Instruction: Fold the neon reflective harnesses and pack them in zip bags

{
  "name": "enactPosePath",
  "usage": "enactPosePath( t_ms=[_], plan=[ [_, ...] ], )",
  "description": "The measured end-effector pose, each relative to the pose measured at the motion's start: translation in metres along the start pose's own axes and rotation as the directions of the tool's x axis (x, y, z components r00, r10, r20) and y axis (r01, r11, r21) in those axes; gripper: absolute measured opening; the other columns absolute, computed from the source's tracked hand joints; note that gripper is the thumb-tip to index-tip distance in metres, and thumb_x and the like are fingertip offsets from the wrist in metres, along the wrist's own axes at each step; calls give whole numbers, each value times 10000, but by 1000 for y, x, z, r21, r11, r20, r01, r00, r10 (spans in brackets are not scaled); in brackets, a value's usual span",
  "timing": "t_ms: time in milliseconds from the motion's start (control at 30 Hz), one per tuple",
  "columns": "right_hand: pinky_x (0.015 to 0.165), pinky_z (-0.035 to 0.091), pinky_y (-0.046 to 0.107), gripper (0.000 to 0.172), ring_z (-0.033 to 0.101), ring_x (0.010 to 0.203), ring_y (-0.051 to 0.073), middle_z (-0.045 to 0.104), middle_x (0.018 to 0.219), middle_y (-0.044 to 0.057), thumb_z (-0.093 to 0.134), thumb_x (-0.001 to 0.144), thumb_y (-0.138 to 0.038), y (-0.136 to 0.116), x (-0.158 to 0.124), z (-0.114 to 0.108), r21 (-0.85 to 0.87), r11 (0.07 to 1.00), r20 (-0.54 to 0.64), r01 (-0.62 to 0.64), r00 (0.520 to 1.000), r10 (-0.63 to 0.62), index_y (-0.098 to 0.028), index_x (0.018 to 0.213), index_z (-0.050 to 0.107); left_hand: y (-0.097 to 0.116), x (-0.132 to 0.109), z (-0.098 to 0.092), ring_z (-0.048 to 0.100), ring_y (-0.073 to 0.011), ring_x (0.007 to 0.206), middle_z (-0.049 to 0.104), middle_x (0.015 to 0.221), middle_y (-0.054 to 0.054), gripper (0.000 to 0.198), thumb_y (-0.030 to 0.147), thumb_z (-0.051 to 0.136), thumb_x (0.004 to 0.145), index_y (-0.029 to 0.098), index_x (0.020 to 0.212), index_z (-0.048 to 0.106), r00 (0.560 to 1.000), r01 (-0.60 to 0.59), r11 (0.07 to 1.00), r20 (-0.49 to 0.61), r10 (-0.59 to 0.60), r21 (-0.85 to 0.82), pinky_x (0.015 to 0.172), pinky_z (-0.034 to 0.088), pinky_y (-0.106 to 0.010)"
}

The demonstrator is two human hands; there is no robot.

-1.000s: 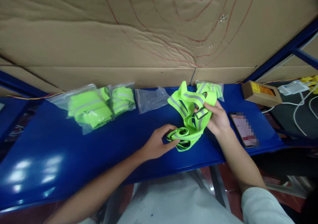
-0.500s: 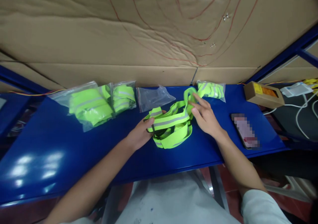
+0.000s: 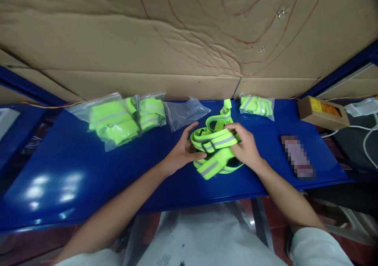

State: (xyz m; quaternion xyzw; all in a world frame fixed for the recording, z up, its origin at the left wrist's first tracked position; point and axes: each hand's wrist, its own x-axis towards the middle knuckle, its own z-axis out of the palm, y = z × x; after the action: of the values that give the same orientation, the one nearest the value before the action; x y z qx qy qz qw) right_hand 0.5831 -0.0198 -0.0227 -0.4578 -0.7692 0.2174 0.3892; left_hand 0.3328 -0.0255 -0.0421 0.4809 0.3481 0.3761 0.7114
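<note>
A tangle of neon yellow-green reflective straps [image 3: 217, 140] with a grey stripe and black buckles lies looped on the blue table between my hands. My right hand [image 3: 246, 146] is closed on the straps at their right side, its fingertips partly hidden by the loops. At the left side, my left hand [image 3: 181, 154] has thumb and forefinger spread apart, the thumb touching the front of the bundle. One strap end stands up behind the bundle, and another flat end points toward me.
Behind my left hand are two clear bags of similar straps [image 3: 110, 120] [image 3: 152, 112] and a flat clear plastic bag [image 3: 189, 112]. Another bagged strap bundle [image 3: 256, 106] sits at back right, near a cardboard box [image 3: 323, 112] and a phone [image 3: 297, 157]. A cardboard wall [image 3: 147, 53] rises behind the blue table [image 3: 118, 179].
My left hand has loosened from the strap and spread its fingers. The right hand has come down and inward onto the bundle. The raised loop has dropped; the straps lie more bunched.
</note>
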Motion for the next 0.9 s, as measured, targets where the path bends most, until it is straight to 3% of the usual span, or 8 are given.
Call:
enactPosePath(
  t_ms=[133, 233, 367, 500, 567, 633, 733, 900],
  plan=[
    [745, 513, 296, 106, 613, 820, 175, 673, 945, -10, 529, 937, -240, 6, 2, -7, 328, 917, -145, -227, 947, 286, -262, 1020, 593, -1, 1, -1, 700, -177, 870, 723, 942, -29, 793, 327, 891, 726, 217, 1431, 545, 996, 67, 998, -65, -67, -9, 795, 537, -282],
    [799, 546, 314, 175, 648, 929, 186, 668, 1078, 6, 526, 964, -292, 9, 5, -8, 428, 867, -143, -255, 928, 344, -292, 1138, 531, -3, 2, -3, 649, -142, 807, 682, 874, -16, 496, 347, 870, 748, 166, 1177, 699, 988, 74, 997, -140, -71, 13, 760, 502, -261],
    [1100, 467, 516, 603, 490, 1386, 313, 413, 1548, 107, 690, 881, -325, 6, 6, -15, 113, 990, -146, -86, 984, 102, -326, 1409, 398, -3, 4, -5, 642, -143, 815, 671, 890, -4, 515, 369, 829, 786, 188, 1236, 654, 980, 13, 997, -200, 3, 81, 772, 504, -274],
    [1212, 279, 657, 927, 158, 1582, 430, 76, 1726, 131, 809, 807, -372, -15, -2, -10, -145, 975, 137, 166, 980, -146, -331, 1567, 279, -2, -4, -1, 653, -176, 891, 682, 922, -20, 453, 313, 718, 879, 209, 1306, 611, 899, -236, 805, -192, 394, 545, 878, 512, -329],
    [1199, 267, 671, 850, 233, 1562, 432, 168, 1715, 145, 750, 845, -261, -22, -6, -3, -223, 942, 189, 252, 959, -212, -332, 1569, 309, -3, -9, 4, 656, -201, 988, 706, 1000, -38, 440, 244, 672, 896, 236, 1332, 608, 862, -288, 629, -91, 499, 722, 958, 490, -362],
    [1143, 363, 622, 746, 437, 1462, 390, 419, 1606, 155, 636, 862, -117, -22, -9, 5, -254, 924, 247, 287, 943, -224, -310, 1537, 385, -5, -12, 8, 652, -212, 1029, 713, 1035, -40, 446, 177, 637, 889, 255, 1328, 613, 875, -312, 545, 12, 483, 778, 999, 470, -387],
    [976, 535, 461, 601, 644, 1222, 292, 671, 1306, 125, 529, 846, -33, -10, -8, 8, -140, 949, 319, 283, 920, -228, -237, 1412, 514, -10, -9, 9, 646, -214, 1040, 690, 1085, -57, 417, 165, 642, 862, 234, 1274, 621, 918, -356, 657, 118, 379, 665, 990, 483, -388],
    [900, 584, 385, 241, 684, 1060, 226, 705, 1043, 81, 525, 932, -59, -3, -6, 6, -98, 889, 208, 448, 883, -422, -224, 1076, 627, -10, 4, -1, 657, -218, 1030, 675, 1101, -83, 291, 316, 666, 905, 182, 1159, 620, 988, -142, 941, -18, 155, 306, 926, 522, -364]
  ],
)
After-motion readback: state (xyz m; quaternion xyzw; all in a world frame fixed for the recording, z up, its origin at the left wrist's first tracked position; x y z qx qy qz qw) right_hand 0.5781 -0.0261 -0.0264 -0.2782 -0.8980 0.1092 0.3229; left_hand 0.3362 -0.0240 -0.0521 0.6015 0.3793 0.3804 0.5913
